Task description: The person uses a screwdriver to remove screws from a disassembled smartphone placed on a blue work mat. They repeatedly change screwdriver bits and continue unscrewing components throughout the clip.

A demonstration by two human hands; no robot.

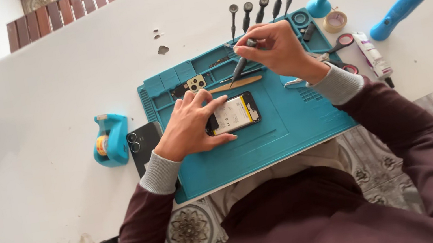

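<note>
1. Nearest the camera we see our maroon sleeves with grey cuffs [160, 173], reaching out over the edge of the white table [43, 107].
2. Our left hand [189, 125] lies flat and spread on the opened phone [233, 113], fingers pressing its left end; it grips nothing, only pins the phone down on the teal work mat [280, 129].
3. Our right hand [274, 50] is closed narrowly around a dark precision screwdriver [240, 66], pinched between fingertips, its tip slanting down toward the mat just above the phone and not clearly touching it.
4. Between the two hands lies a thin wooden spudger [236, 84], just beyond the phone.
5. Just past the left fingertips, a gold camera module [196, 83] sits in a compartment of the mat.
6. Left of the left wrist, a black back cover [142, 144] with two lens rings lies partly off the mat, and further left stands a blue tape dispenser [110, 140].
7. Beyond the right hand, a row of screwdrivers [262, 9] fans out on the table.
8. To the right of the right wrist we see red-handled scissors [343, 42], a roll of tape [335, 21], a white tube [372, 55], and, well apart, a blue handled tool [402, 8].
</note>
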